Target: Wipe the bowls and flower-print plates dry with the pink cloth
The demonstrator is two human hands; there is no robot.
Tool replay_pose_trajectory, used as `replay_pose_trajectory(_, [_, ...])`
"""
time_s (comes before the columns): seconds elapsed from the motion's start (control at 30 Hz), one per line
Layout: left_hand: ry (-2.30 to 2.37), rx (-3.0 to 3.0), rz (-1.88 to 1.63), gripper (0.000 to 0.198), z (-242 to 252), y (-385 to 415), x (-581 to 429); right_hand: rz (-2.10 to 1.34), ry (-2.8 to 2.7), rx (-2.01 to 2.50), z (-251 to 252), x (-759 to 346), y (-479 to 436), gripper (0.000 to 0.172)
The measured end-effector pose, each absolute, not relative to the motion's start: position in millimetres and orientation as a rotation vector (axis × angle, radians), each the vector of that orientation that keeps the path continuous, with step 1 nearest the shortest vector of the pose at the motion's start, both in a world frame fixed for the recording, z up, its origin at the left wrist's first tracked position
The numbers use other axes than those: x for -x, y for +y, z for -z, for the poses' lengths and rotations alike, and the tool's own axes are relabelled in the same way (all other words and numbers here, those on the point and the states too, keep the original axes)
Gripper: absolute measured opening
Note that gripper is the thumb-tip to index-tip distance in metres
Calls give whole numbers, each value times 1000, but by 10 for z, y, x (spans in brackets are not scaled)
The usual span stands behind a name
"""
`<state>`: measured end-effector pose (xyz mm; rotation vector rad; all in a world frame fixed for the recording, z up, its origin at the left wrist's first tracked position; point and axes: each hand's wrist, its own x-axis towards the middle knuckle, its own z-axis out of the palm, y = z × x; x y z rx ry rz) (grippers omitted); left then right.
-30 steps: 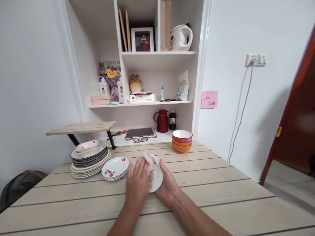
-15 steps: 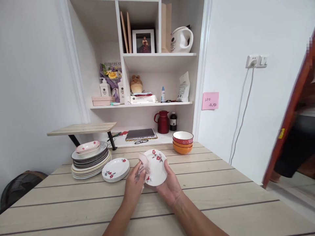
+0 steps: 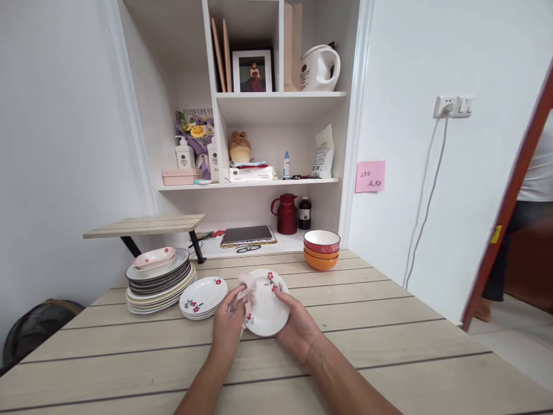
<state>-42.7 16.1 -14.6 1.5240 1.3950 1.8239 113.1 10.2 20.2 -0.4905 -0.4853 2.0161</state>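
Note:
A small white plate (image 3: 268,311) with red flowers is held tilted above the wooden table (image 3: 363,334). My right hand (image 3: 299,329) grips its right edge, thumb on the upper face and fingers beneath. In my left hand (image 3: 228,320) is a pale pink cloth (image 3: 247,288), bunched at the plate's left side; part of the cloth is hidden by the fingers. Close to my left hand lies a stack of matching flowered plates (image 3: 203,297). Farther left, larger plates (image 3: 162,288) are piled up with a pink oval dish (image 3: 154,257) on top.
Stacked bowls (image 3: 321,251), red over orange, stand at the table's back right. A small raised wooden shelf (image 3: 147,226) is at the back left. Behind are a laptop (image 3: 247,234), eyeglasses and a red jug (image 3: 287,214). Another person (image 3: 533,178) is in the doorway at right.
The plate has turned and come slightly lower and left in my right hand. My left hand with the cloth has shifted left. The person in the doorway has moved.

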Motion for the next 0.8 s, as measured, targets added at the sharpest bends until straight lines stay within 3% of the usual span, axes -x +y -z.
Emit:
replay_pose_trajectory(0.4, [1431,-2026,-1757,31,132,99,513,-2141,-496,307,-139,-1187,144,34])
replay_pose_trajectory(0.63, [1885,-2625,-1501,39,129,37,362,-2048,-395,251,-161,-1108,149,37])
replay_pose_trajectory(0.8, [1621,-3082,-1312,42,149,-38,143,-2048,-394,295,-232,-1218,181,43])
